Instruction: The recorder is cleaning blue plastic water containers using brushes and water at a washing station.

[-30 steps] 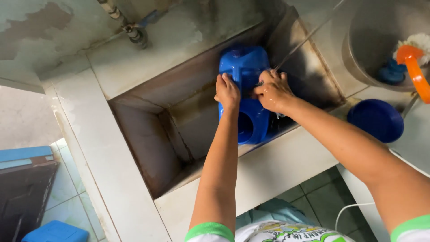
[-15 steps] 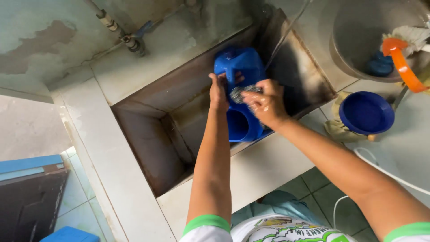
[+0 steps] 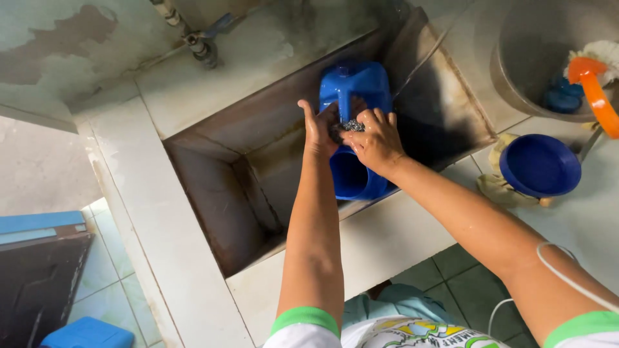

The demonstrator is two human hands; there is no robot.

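Sink point(image 3: 213, 193): left hand point(image 3: 319, 129) steadies blue jug point(image 3: 354, 90); right hand point(image 3: 376, 143) clutches steel scourer point(image 3: 351, 125).

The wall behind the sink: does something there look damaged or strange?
Yes. On the wall at upper left, the pale paint has flaked off in a large irregular patch, baring a grey-brown layer. The sink walls look stained brown. The blue jug lies on its side only because both hands hold it.

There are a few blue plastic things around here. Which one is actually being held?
The blue jug lying in the sink, with both hands on it: left hand, right hand. The blue bowl on the counter and the blue box on the floor lie untouched.
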